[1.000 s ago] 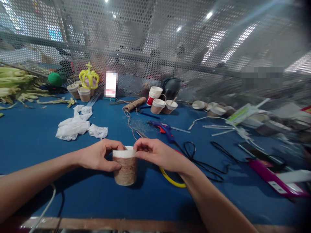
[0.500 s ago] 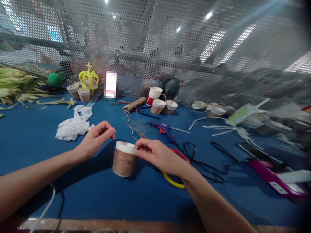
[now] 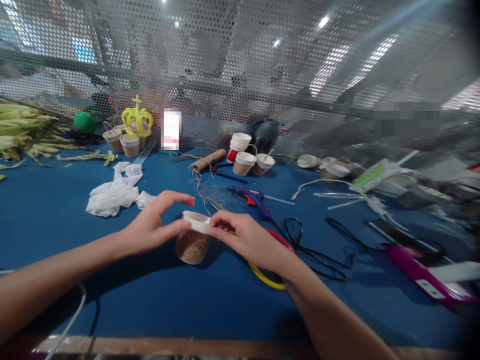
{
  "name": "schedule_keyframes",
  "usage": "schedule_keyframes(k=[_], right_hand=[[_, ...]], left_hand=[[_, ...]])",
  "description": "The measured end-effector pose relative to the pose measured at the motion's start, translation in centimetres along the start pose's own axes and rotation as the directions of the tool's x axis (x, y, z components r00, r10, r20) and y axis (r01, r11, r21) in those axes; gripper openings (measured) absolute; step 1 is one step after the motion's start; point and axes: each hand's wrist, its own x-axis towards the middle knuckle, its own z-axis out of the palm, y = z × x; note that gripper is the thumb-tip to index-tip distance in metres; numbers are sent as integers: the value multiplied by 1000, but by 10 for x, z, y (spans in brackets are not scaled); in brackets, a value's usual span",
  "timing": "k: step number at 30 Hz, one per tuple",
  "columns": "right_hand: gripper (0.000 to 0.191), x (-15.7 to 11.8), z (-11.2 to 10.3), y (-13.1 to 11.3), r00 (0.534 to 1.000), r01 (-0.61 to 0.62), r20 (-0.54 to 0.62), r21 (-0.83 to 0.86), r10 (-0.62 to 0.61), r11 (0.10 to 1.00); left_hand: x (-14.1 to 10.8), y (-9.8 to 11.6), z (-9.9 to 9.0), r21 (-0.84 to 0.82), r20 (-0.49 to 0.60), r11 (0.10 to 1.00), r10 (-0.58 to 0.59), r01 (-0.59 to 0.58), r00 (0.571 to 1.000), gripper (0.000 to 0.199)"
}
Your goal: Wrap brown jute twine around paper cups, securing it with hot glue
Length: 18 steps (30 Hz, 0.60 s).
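A small paper cup (image 3: 192, 247), wound in brown twine below a white rim, tilts slightly above the blue table. My right hand (image 3: 240, 235) pinches the right side of that rim between thumb and fingers. On the other side, my left hand (image 3: 157, 222) has thumb and fingers spread apart; its thumb tip overlaps the white rim, and I cannot tell whether it presses on it. Just behind the cup lie the tips of scissors (image 3: 270, 284), whose red and yellow handles are partly hidden under my right wrist. A blue glue gun (image 3: 253, 199) rests farther back.
Crumpled white cloth (image 3: 112, 197) lies left of my hands. Behind stand a twine roll (image 3: 208, 160), stacked white cups (image 3: 240, 141) and twine-wrapped cups (image 3: 244, 164). Black cable (image 3: 311, 257) loops toward a purple power strip (image 3: 423, 275) at right. A perforated metal screen (image 3: 225, 65) closes the back.
My left hand has opened its fingers and moved right, onto the cup's rim. The cup has risen a little and tipped, still pinched by my right hand.
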Motion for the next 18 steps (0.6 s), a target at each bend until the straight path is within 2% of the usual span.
schedule_keyframes(k=[2, 5, 9, 13, 18], right_hand=[[9, 0, 2, -2, 1000, 15, -10, -18, -16, 1000], [7, 0, 5, -5, 999, 25, -40, -58, -27, 998], [8, -1, 7, -8, 996, 72, -37, -125, -77, 990], [15, -2, 7, -7, 991, 111, -64, -116, -119, 987], [16, -1, 7, -5, 993, 108, -40, -63, -110, 992]], left_hand=[[-2, 6, 3, 101, 99, 987, 116, -126, 988, 38], [-3, 10, 7, 212, 182, 963, 131, -168, 975, 32], [-1, 11, 7, 208, 225, 970, 76, -125, 971, 15], [-1, 9, 5, 123, 284, 989, 44, -82, 958, 13], [-2, 6, 3, 18, 288, 1000, -28, 24, 957, 14]])
